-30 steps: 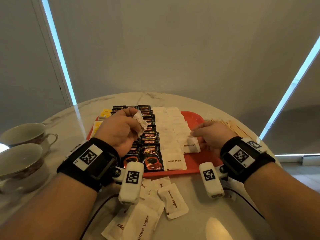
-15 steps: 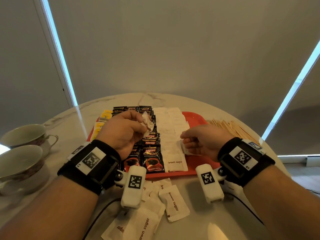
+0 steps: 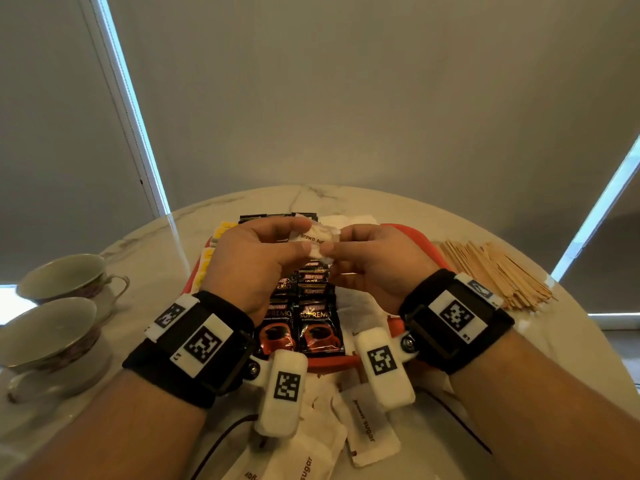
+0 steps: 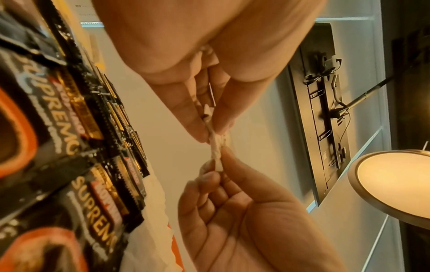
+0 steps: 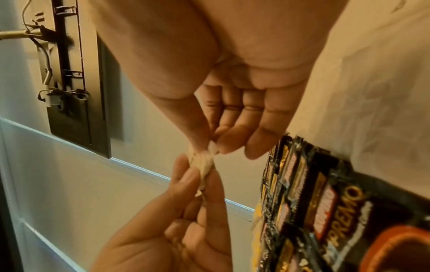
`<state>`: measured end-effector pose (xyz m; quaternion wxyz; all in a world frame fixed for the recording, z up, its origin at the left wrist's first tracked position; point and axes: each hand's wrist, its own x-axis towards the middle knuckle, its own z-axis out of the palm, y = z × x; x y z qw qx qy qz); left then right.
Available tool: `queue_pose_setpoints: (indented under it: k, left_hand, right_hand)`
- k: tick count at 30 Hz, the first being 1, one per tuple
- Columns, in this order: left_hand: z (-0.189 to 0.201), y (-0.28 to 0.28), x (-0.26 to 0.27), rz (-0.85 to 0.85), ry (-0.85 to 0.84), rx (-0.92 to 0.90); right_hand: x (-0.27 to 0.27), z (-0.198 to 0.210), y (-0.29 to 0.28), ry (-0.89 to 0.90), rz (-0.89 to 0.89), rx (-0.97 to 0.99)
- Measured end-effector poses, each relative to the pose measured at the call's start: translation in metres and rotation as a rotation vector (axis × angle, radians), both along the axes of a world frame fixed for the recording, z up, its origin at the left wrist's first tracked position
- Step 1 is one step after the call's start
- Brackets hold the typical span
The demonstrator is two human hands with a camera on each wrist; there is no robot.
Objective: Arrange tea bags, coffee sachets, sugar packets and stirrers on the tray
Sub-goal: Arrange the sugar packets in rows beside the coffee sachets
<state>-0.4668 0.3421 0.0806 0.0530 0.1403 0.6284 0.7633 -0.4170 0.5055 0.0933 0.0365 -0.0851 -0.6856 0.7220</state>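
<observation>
While my 2 hands work in the air, the round marble table (image 3: 363,202) spreads under everything, with the red tray (image 3: 414,233) at its middle. On the tray, the coffee sachets (image 3: 313,327) run in 2 dark columns from near to far, yellow tea bags (image 3: 221,228) lie along the left edge, and white sugar packets sit just right of the coffee, mostly hidden by my right wrist. The wooden stirrers (image 3: 495,271) lie in a loose heap on the table, right of the tray and off it. More sugar packets (image 3: 372,431) lie loose on the table at the near edge.

My left hand (image 3: 256,261) and right hand (image 3: 374,261) meet above the far part of the tray, each pinching 1 end of a crumpled brown sugar packet (image 3: 317,242) between thumb and forefinger; my other fingers curl loosely behind.

I judge the packet to be very light, soft paper that creases easily and could tear. I would grip its sealed ends gently, pull it flat, and lay it down by its edges.
</observation>
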Motion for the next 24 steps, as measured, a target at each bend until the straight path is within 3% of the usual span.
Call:
queue_pose_setpoints:
  k: [8, 11, 14, 20, 24]
  left_hand:
    - [0.002, -0.004, 0.001, -0.005, 0.087, -0.192]
    - [0.003, -0.004, 0.003, -0.004, 0.135, -0.244]
    - [0.005, -0.004, 0.006, -0.012, 0.146, -0.244]
    - [0.008, -0.002, 0.008, -0.054, 0.094, -0.195]
    - [0.006, -0.003, 0.006, -0.023, 0.107, -0.184]
  right_hand:
    - [-0.004, -0.007, 0.001, -0.007, -0.068, -0.101]
    - [-0.002, -0.011, 0.001, 0.023, -0.020, -0.011]
    - [-0.002, -0.012, 0.001, 0.080, -0.035, 0.037]
    - [-0.005, -0.009, 0.004, 0.075, -0.131, -0.108]
    - [-0.002, -0.006, 0.004, 0.065, -0.112, -0.087]
